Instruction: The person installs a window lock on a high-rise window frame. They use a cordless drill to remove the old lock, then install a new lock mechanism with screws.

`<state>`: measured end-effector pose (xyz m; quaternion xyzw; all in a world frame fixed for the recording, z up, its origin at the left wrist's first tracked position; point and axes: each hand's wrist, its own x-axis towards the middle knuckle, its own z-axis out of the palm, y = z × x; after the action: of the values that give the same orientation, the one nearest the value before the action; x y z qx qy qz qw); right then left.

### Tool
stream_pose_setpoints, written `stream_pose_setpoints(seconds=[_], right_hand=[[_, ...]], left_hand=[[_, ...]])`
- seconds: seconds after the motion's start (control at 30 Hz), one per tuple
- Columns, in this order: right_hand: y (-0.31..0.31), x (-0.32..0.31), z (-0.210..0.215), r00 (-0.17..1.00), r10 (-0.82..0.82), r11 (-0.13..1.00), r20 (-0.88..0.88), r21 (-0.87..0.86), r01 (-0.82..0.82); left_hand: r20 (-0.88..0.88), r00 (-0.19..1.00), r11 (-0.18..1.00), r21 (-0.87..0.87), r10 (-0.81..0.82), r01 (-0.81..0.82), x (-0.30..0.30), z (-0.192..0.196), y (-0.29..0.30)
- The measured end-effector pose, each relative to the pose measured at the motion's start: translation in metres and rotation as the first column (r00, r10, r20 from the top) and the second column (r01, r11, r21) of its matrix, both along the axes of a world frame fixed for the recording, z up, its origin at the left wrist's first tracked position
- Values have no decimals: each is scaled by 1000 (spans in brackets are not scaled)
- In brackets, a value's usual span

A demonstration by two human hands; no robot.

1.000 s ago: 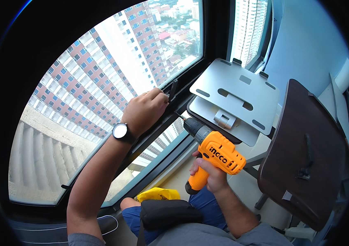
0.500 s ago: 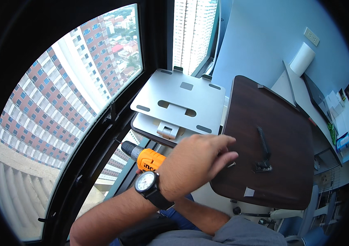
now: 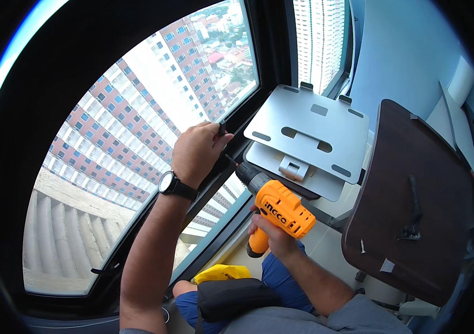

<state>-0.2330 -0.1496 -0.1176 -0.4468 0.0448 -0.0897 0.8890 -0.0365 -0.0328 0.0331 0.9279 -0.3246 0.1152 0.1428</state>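
Note:
My right hand, below the window sill, grips an orange and black cordless drill by its handle. The drill's thin bit points up and left toward the black window frame. Against that frame, my left hand is closed, thumb and fingers pinching a small black window fitting; most of it is hidden by the fingers. A watch with a black strap is on my left wrist.
A silver laptop stand sits right of the frame. Farther right, a dark brown tabletop bears a black bracket arm, a screw and a white scrap. A black pouch and yellow bag lie on my lap.
My left hand has moved from beside the brown tabletop to the window frame and closed there. The view has turned left. More of the drill and my right hand now shows.

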Motion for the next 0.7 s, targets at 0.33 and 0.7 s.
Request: stream_pose_setpoints(seconds=[0.33, 0.7], right_hand=[[-14, 38, 12, 999, 46, 999, -11, 11, -46], [-16, 40, 7, 998, 60, 998, 4, 22, -60]], left_hand=[[103, 993, 905, -425, 65, -15, -17, -34, 21], [32, 993, 798, -598, 114, -72, -14, -42, 13]])
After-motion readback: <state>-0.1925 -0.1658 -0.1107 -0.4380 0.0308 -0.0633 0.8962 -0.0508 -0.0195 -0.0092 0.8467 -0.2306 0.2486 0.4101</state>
